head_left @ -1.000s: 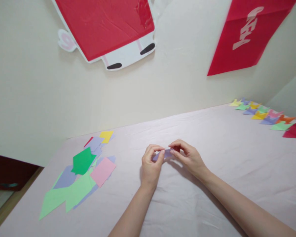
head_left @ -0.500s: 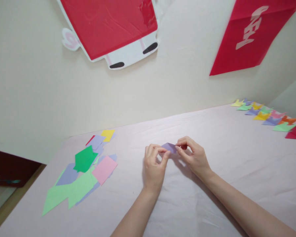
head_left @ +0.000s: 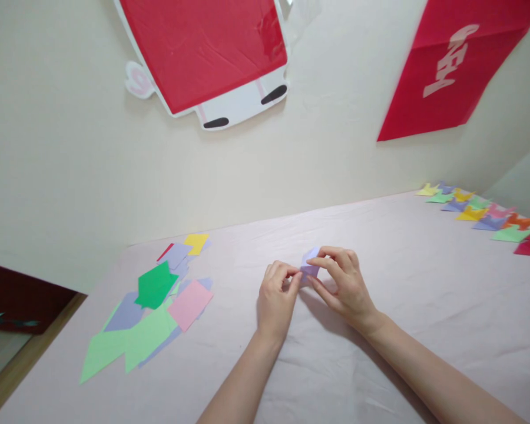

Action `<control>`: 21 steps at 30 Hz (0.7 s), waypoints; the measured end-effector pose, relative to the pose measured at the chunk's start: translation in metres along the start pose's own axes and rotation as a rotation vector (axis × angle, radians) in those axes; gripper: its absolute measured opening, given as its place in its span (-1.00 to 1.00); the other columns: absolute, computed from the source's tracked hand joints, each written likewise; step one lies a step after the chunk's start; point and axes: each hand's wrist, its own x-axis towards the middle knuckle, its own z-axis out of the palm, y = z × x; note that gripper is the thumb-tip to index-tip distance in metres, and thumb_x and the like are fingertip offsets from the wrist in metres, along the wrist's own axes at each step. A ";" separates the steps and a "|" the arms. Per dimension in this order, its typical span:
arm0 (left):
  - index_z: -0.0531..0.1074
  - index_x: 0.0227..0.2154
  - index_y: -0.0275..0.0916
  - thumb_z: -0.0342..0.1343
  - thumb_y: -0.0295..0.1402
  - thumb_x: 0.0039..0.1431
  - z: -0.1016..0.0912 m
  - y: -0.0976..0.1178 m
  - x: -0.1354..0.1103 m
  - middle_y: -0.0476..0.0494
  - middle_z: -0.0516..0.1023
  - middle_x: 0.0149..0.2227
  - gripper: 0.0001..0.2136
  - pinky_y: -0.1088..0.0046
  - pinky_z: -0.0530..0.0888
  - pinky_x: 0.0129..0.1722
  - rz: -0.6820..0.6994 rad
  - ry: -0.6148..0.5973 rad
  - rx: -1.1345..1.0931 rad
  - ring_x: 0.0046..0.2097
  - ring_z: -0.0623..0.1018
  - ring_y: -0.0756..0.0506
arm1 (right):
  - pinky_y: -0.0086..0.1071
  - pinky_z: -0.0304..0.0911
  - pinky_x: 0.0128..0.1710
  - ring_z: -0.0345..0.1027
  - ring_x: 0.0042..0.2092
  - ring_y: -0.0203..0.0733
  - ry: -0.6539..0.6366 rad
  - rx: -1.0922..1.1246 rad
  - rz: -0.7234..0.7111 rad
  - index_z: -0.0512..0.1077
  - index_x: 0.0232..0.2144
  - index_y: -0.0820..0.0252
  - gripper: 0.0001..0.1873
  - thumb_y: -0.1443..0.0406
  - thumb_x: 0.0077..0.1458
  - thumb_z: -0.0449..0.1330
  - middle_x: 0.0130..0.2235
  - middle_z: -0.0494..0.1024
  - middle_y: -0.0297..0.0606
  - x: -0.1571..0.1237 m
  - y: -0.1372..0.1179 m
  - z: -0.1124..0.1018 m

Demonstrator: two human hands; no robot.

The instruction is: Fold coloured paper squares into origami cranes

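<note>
Pinched by the closed fingertips of the left hand [head_left: 277, 301], the lavender paper [head_left: 309, 271] is partly covered by slightly parted fingers of the right hand [head_left: 348, 287]; whether those grip it, I cannot tell. Overlapping coloured sheets [head_left: 152, 333] lie well left of the fingers, folded paper figures [head_left: 490, 222] well right.

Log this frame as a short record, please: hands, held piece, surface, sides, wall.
left hand: thumb and fingers pinch the held piece's left end
right hand: fingers and thumb at its right part; grip closure unclear
held piece: purple paper, folded
surface: pale wrinkled cloth
left side: loose paper, including dark green sheet and pink sheet
right side: rows of small folded paper shapes, including orange shape
wall: red banner; red-and-white cutout
</note>
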 end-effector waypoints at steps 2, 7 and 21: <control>0.44 -0.33 -0.18 0.11 -0.43 0.25 -0.004 -0.001 0.002 -0.06 0.48 -0.25 -0.95 0.43 0.38 -0.17 0.115 -0.017 0.054 -0.15 0.47 -0.07 | -0.10 0.14 -0.04 0.22 -0.07 -0.01 0.017 -0.026 0.036 0.39 -0.09 0.13 -0.77 0.37 0.18 0.18 -0.03 0.37 -0.10 0.000 0.001 0.000; 0.44 -0.28 -0.18 0.08 -0.47 0.26 -0.006 -0.003 0.004 -0.08 0.56 -0.20 -0.92 0.36 0.40 -0.09 0.243 -0.021 0.105 -0.12 0.50 -0.08 | -0.08 0.10 -0.01 0.21 0.00 0.03 -0.011 -0.020 0.048 0.41 -0.16 0.12 -0.83 0.35 0.17 0.18 0.00 0.38 -0.12 0.000 0.002 0.002; 0.46 -0.35 -0.18 0.08 -0.48 0.22 -0.007 -0.001 0.004 -0.11 0.59 -0.19 -0.90 0.32 0.42 -0.05 0.134 -0.044 0.035 -0.10 0.54 -0.11 | -0.10 0.19 0.03 0.29 0.05 -0.04 -0.108 0.343 0.165 0.39 -0.31 0.09 -0.96 0.34 0.20 0.16 -0.03 0.51 -0.17 0.000 0.008 0.006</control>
